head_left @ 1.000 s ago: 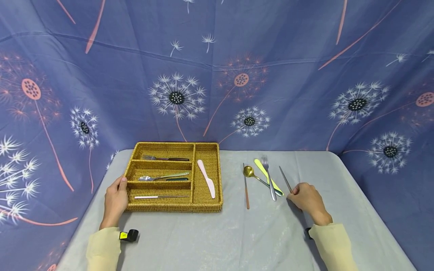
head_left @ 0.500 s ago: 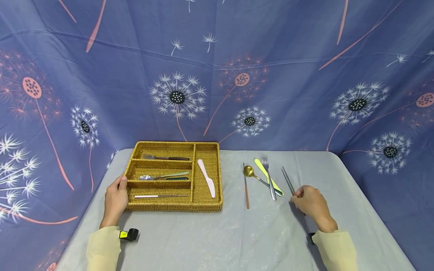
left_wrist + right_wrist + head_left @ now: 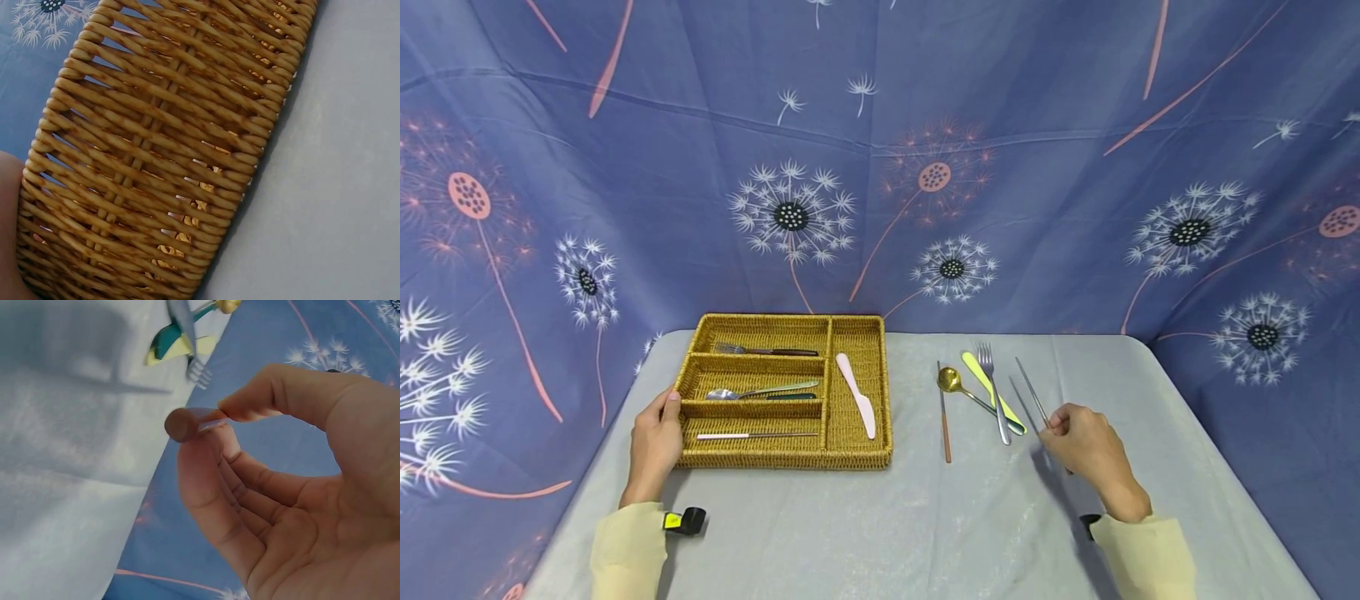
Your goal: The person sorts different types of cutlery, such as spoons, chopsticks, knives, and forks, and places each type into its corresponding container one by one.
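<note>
In the head view my right hand (image 3: 1086, 442) pinches a chopstick (image 3: 1032, 389) between thumb and fingers, its thin metal end pointing away, tilted up over the table. The chopstick's round brown end (image 3: 182, 425) faces the camera in the right wrist view. My left hand (image 3: 655, 446) grips the left side of a woven cutlery tray (image 3: 857, 459), thumb at the rim. Left of the right hand lie a fork (image 3: 995, 392), a yellow-handled utensil (image 3: 974, 367), a gold spoon (image 3: 951, 380) and another brown-handled chopstick (image 3: 946, 425).
The tray's compartments hold a dark-handled fork (image 3: 775, 352), a spoon (image 3: 722, 394), a dark green handle (image 3: 792, 397), a white-handled chopstick (image 3: 726, 436) and a pink knife (image 3: 856, 396). A patterned blue cloth (image 3: 1045, 208) hangs behind the grey table (image 3: 880, 533).
My right hand has shifted slightly right and lifted the chopstick off the table; its shadow now falls apart from it. The left hand and the tray have stayed put.
</note>
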{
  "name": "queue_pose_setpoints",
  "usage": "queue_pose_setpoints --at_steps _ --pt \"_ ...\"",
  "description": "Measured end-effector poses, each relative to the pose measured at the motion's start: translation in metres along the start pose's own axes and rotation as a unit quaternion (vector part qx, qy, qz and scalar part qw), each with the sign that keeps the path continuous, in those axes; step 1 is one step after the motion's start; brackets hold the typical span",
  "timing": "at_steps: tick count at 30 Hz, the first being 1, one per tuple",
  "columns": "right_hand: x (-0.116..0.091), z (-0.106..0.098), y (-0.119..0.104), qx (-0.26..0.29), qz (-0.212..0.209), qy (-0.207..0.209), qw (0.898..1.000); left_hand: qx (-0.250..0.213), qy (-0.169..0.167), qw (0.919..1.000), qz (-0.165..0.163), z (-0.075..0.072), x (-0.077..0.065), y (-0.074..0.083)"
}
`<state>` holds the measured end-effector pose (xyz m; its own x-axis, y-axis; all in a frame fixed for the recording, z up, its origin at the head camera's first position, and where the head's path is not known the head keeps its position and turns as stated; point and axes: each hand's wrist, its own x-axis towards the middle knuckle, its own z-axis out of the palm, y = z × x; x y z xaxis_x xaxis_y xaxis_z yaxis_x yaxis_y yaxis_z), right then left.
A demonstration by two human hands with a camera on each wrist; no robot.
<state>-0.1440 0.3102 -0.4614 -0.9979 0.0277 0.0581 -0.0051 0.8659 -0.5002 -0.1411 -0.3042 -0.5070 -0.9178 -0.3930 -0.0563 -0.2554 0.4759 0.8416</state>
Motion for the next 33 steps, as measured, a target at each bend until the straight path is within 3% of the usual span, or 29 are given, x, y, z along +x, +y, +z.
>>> queue_pose_setpoints --at_steps 20,33 --pt "0.015 -0.006 -0.05 0.082 -0.045 -0.068 0.993 0.012 0.01 0.9999 -0.004 0.001 0.001 0.0" --pt "0.029 0.001 -0.092 0.086 -0.117 -0.08 0.986 0.007 0.005 1.0 0.002 0.0 0.0 -0.001"
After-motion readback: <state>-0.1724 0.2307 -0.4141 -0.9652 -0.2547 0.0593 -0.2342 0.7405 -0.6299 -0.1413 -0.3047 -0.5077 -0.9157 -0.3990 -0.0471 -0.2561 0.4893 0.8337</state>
